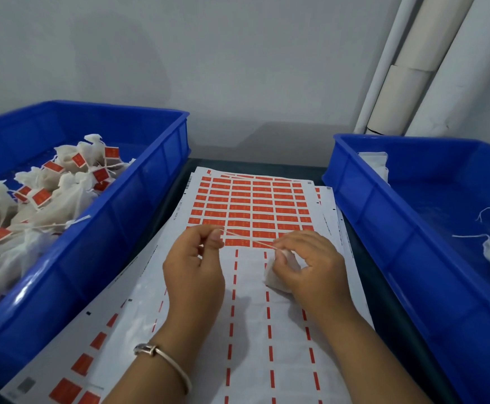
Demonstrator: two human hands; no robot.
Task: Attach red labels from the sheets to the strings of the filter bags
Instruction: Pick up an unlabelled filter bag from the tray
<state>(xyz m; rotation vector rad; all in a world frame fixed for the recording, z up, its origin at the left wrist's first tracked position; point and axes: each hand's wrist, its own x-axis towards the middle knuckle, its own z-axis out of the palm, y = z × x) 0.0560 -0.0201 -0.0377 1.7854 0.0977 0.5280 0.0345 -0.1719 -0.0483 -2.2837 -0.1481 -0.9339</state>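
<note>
Over the near half of the top sheet [246,330], the two hands stretch a string [248,239] taut between them. The left hand [194,266] pinches the string's free end between thumb and forefinger; the right hand [308,263] pinches the other end where it meets the filter bag [276,272], its remaining fingers curled over the bag, which lies under that hand on the sheet. The string's long axis runs across the sheet, from the left edge side toward the right, dipping slightly toward the bag.

Just beyond the string, toward the sheet's far edge, lie the remaining red labels [249,205] in full rows; the nearest row sits right under and behind the string. The near part of the sheet is stripped, only red dashes left. The left hand, holding only the string end, looks the freer to reach for a label, and both hands are about equally near that row.

More sheets lie beneath, fanned toward the left and right edges. A blue bin at left [139,199] holds labelled bags; a blue bin at right [383,217] holds a few unlabelled ones. Behind stands a pale wall with pipes in the right corner.
</note>
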